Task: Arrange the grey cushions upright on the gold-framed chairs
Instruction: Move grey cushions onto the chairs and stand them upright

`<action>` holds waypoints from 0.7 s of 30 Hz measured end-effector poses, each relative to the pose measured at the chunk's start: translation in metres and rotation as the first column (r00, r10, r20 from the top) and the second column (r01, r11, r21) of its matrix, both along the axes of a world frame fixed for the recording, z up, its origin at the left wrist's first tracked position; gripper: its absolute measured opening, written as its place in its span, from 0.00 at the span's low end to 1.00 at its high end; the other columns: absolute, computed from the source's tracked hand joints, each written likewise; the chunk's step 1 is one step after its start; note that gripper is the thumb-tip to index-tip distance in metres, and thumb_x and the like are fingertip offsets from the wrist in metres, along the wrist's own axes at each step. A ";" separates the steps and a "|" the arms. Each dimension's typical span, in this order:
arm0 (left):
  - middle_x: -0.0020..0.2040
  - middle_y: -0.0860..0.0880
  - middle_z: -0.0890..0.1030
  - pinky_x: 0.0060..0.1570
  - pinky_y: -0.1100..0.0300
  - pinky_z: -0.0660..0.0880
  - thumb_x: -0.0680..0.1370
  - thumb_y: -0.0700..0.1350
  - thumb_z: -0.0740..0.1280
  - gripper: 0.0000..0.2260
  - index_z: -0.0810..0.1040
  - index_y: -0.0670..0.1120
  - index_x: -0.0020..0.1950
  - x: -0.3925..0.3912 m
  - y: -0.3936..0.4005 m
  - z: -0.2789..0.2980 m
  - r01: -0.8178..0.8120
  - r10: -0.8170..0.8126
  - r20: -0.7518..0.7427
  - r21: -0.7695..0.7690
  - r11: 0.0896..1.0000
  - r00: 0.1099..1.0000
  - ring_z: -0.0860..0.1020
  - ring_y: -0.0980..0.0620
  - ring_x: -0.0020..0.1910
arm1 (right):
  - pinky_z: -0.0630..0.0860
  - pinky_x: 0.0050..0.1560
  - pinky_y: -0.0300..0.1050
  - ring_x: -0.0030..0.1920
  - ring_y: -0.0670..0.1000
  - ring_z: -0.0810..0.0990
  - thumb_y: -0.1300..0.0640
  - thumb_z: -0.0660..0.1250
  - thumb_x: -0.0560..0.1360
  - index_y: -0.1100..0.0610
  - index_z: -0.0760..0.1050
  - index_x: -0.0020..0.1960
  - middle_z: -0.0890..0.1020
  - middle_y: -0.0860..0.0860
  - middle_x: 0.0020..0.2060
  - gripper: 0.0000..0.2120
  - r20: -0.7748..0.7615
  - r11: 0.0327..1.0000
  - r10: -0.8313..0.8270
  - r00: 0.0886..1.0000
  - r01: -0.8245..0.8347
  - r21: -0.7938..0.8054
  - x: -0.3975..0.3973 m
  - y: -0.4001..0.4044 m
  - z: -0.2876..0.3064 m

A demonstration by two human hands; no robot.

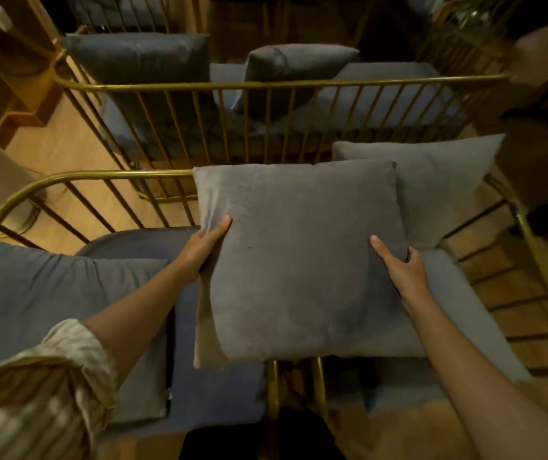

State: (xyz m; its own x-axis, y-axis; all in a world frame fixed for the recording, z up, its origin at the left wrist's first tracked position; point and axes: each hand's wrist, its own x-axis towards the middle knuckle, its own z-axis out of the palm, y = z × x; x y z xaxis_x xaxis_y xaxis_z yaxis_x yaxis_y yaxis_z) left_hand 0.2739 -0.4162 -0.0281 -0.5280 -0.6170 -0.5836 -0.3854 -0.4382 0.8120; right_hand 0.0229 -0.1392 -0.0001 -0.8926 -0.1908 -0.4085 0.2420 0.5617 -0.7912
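I hold a square grey cushion (299, 260) in the middle of the view, above the gap between two gold-framed chairs. My left hand (204, 247) grips its left edge and my right hand (398, 270) grips its right edge. Behind it on the right, a second grey cushion (438, 180) leans upright against the right chair's gold frame (531, 247). A third grey cushion (50, 303) lies flat on the left chair's seat (219, 390), whose gold backrest (100, 175) curves behind it.
Beyond stands another gold-framed seat (266, 84) with two dark grey cushions, one upright at the left (139, 58) and one slumped in the middle (295, 64). Wooden floor (50, 151) shows at the left, brick-patterned floor (505, 293) at the right.
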 end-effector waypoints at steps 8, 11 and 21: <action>0.61 0.47 0.82 0.62 0.49 0.77 0.49 0.69 0.78 0.53 0.74 0.44 0.68 -0.102 0.164 0.001 0.066 -0.062 -0.081 0.047 0.997 0.995 0.81 0.47 0.56 | 0.76 0.63 0.52 0.66 0.57 0.77 0.30 0.77 0.60 0.53 0.71 0.73 0.78 0.51 0.68 0.48 0.038 0.999 -0.019 0.999 0.020 -0.040 -0.084 0.169 0.009; 0.63 0.48 0.77 0.67 0.46 0.72 0.54 0.66 0.79 0.54 0.66 0.44 0.73 -0.143 0.211 -0.005 0.067 -0.063 -0.039 0.104 0.992 0.997 0.76 0.45 0.63 | 0.75 0.67 0.56 0.67 0.55 0.77 0.22 0.73 0.52 0.49 0.72 0.72 0.79 0.49 0.67 0.55 0.028 0.997 0.070 0.997 -0.069 -0.036 -0.120 0.214 0.003; 0.80 0.45 0.55 0.76 0.43 0.60 0.61 0.60 0.81 0.65 0.38 0.47 0.81 -0.213 0.278 -0.048 0.267 -0.260 0.255 0.010 0.964 0.931 0.59 0.41 0.78 | 0.62 0.76 0.62 0.78 0.57 0.60 0.23 0.71 0.58 0.42 0.47 0.81 0.59 0.50 0.80 0.61 0.154 0.877 0.397 0.905 -0.424 0.228 -0.197 0.244 -0.047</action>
State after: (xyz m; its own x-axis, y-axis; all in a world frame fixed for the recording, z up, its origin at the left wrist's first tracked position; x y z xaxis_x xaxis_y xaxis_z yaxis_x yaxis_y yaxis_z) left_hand 0.0613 -0.1384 -0.0761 -0.5110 -0.4912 -0.7054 -0.6778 -0.2744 0.6821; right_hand -0.1737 0.1045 -0.0475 -0.7086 -0.4110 -0.5736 0.0160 0.8033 -0.5954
